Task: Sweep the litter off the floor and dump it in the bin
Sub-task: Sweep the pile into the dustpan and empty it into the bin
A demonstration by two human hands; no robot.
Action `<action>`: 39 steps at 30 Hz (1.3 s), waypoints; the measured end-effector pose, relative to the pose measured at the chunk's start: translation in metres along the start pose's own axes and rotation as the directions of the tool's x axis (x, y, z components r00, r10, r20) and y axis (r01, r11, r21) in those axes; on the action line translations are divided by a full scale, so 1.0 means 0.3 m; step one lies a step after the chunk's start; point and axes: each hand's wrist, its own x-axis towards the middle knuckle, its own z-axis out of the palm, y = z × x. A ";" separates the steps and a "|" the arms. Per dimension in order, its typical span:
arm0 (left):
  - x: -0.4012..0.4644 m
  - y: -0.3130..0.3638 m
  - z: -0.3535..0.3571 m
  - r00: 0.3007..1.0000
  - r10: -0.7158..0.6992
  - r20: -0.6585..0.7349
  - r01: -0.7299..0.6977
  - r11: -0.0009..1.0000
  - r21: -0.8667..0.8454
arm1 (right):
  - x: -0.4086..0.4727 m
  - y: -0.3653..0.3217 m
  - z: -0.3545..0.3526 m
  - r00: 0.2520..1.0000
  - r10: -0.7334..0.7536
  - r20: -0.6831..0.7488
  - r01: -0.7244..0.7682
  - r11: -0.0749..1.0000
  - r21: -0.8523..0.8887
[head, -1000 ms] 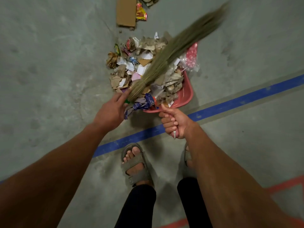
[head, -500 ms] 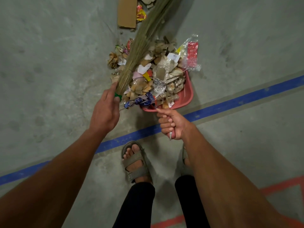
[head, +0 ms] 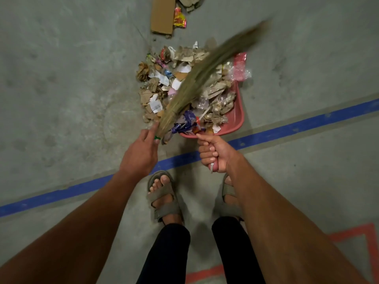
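Since half second ago, grass broom (head: pixel 207 78) swung rightward, back across litter pile (head: pixel 164 87). Left hand (head: pixel 141 152) grips bound end, forefinger extended. Right hand (head: pixel 215 154) fisted round red dustpan (head: pixel 235 117) handle. Litter light, loose, crinkly; scatters easily, likely needs short gentle strokes. Pile half on pan, half on floor.

Bare floor (head: pixel 61 89) is lying open to the left of the litter (head: pixel 164 85) and to the right of the dustpan (head: pixel 238 117). The broom (head: pixel 205 76) is slanting across the heap, blocking a straight reach from above. The hands are crowding the near edge: the left (head: pixel 139 154) gripping the broom's base, the right (head: pixel 213 154) gripping the dustpan handle. Beyond the heap, a cardboard piece (head: pixel 162 15) and wrapper (head: pixel 179 19) are sitting apart, leaving a bare strip between. The feet (head: pixel 164 195) are standing just behind the blue line (head: pixel 307 124).
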 end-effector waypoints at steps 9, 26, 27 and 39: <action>0.047 0.000 -0.043 0.999 0.020 -0.031 -0.022 0.998 -0.063 | -0.011 0.047 -0.023 1.000 -0.012 0.027 0.012 1.000 0.025; -0.145 0.247 -0.156 0.957 0.181 0.229 -0.203 0.976 0.079 | -0.277 0.114 0.117 0.965 -0.074 -0.250 0.094 0.993 0.068; -0.162 0.272 -0.166 0.952 0.187 0.241 -0.209 0.975 0.070 | -0.298 0.122 0.136 0.961 -0.082 -0.263 0.105 0.992 0.076; -0.356 0.615 -0.292 0.975 0.167 0.145 -0.174 0.984 0.036 | -0.675 0.117 0.207 0.973 -0.169 -0.154 0.178 0.983 0.043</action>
